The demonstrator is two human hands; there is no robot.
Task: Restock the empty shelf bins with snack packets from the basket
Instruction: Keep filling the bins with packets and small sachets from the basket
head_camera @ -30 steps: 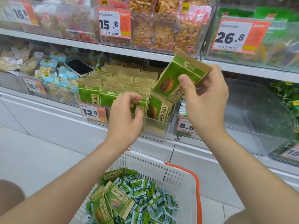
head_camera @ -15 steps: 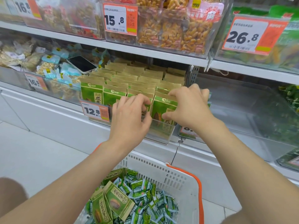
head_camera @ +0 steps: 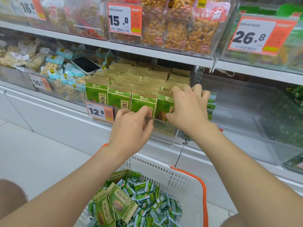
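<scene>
Now the right hand [head_camera: 188, 110] has its grip curled over the front-right green packet [head_camera: 164, 105] in the bin [head_camera: 164, 131] behind the 12.8 price tag [head_camera: 100, 112]. The left hand [head_camera: 131, 128] curls its fingers at the bin's front wall, and I can't tell if that grip holds anything. More packets [head_camera: 121, 202] lie in the basket [head_camera: 164, 171] below.

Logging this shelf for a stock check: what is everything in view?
packet bin: one, clear, middle shelf
seed packets: many, green and kraft, rows inside it
side bin: one, clear, to its right
basket: one, white with orange handle, bottom centre
sachets: many, green, in the basket
phone: one, dark screen, on pale blue packets
price tags: at least five, white and orange, bin fronts
left hand: one, at packet bin's front
right hand: one, gripping front right packet
</scene>
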